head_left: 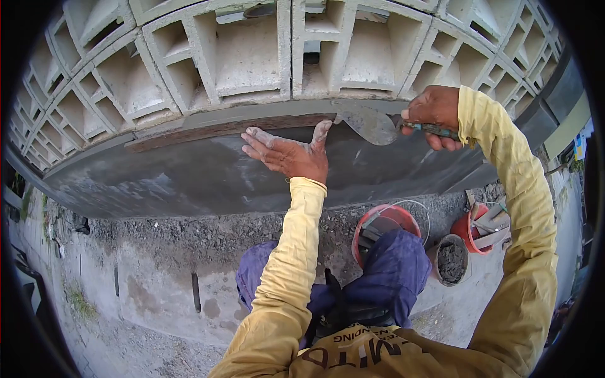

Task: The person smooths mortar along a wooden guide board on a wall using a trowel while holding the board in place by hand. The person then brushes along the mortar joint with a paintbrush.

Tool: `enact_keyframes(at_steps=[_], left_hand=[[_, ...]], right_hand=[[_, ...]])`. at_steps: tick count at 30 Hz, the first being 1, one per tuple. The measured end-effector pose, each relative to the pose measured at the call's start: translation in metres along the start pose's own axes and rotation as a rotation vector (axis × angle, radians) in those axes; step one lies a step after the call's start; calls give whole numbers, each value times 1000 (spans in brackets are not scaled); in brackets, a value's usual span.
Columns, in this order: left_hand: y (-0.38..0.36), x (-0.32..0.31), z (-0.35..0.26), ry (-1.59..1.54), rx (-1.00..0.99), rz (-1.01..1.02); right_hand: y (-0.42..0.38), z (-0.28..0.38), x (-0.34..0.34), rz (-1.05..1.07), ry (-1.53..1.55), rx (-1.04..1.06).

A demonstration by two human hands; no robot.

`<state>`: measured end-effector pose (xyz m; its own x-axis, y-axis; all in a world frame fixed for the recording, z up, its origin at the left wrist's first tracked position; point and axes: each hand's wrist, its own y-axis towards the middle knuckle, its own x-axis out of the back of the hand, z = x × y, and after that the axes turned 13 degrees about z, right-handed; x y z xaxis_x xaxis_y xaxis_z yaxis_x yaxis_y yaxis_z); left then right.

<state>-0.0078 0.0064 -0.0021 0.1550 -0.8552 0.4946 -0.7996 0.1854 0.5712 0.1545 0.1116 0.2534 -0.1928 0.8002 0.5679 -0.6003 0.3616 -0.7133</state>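
Note:
My right hand (439,113) is closed around the handle of a pointed trowel (370,125). The trowel's blade lies at the wet mortar ledge (359,108) on top of the low wall. My left hand (291,151) is open, thumb and fingers spread, against a long wooden strip (208,130). That strip runs along the upper edge of the grey plastered wall (208,170). Mortar smears whiten the left fingertips and thumb.
Pale breeze blocks (246,57) rise above the ledge. By my knees stand a red bucket (411,218) with tools, a bucket of mortar (451,261) and another red bucket (463,227) with wood pieces. Gravel (170,242) lines the wall's foot.

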Motion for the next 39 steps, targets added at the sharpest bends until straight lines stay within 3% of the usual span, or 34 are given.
enact_keyframes(at_steps=[9, 12, 15, 17, 19, 21, 22, 23, 25, 26, 27, 30, 39], left_hand=[[-1, -8, 0, -37, 10, -36], [6, -17, 7, -12, -26, -87], [3, -20, 6, -48, -50, -136], [15, -49, 57, 209, -197, -217], [33, -60, 94, 322, -216, -224], [49, -67, 125, 477, -250, -197], [40, -50, 88, 126, -126, -224], [27, -43, 64, 156, -129, -265], [13, -34, 30, 215, -132, -350], [24, -19, 30, -37, -30, -134], [30, -25, 46, 23, -15, -163], [61, -57, 109, 170, 0, -248], [75, -62, 162, 355, -175, -235]], right_hand=[[-39, -143, 40, -148, 258, -130], [-59, -212, 35, -296, 347, -132], [-83, -311, -10, -412, 496, -89], [-92, -369, -65, -495, 597, -58], [-98, -401, -125, -522, 665, -210], [-88, -454, -180, -476, 586, -369], [-77, -493, -219, -512, 283, -416], [-70, -521, -247, -543, -27, -455], [-58, -508, -269, -417, 135, -720], [-48, -528, -289, -463, 125, -652], [-37, -530, -294, -403, 62, -767], [-5, -556, -307, -368, -107, -754], [71, -571, -293, -266, -125, -794]])
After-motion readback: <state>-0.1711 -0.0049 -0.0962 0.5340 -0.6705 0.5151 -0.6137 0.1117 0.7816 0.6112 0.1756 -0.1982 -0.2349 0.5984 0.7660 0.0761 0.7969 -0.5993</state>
